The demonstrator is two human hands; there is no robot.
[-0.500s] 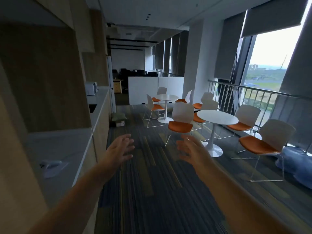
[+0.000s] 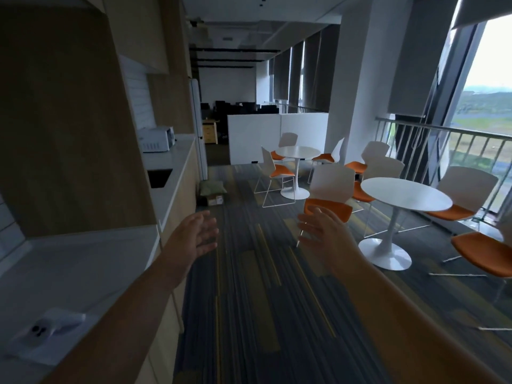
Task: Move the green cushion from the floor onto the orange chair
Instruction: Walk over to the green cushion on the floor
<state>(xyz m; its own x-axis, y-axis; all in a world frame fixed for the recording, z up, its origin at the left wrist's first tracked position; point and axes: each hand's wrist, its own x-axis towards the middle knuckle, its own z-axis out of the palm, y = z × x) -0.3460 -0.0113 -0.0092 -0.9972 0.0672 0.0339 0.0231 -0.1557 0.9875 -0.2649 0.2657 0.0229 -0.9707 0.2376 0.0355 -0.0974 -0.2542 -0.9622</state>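
Note:
The green cushion (image 2: 212, 187) lies far ahead by the foot of the left counter, resting on a small cardboard box (image 2: 214, 200) on the floor. My left hand (image 2: 198, 236) and my right hand (image 2: 317, 230) are stretched forward, palms facing each other, fingers apart, holding nothing. Both are well short of the cushion. The nearest orange chair (image 2: 329, 200), with a white back and orange seat, stands just beyond my right hand, which covers part of its seat.
A long white counter (image 2: 83, 261) with a sink and microwave (image 2: 157, 139) runs along the left. Two round white tables (image 2: 406, 196) (image 2: 297, 153) ringed by several orange chairs fill the right side, beside a railing (image 2: 443, 139). A striped carpet aisle (image 2: 249, 286) runs between.
The view has moved forward along the aisle; cushion and chairs appear closer. Both hands stay raised and open, the right one now overlapping the nearest chair's seat.

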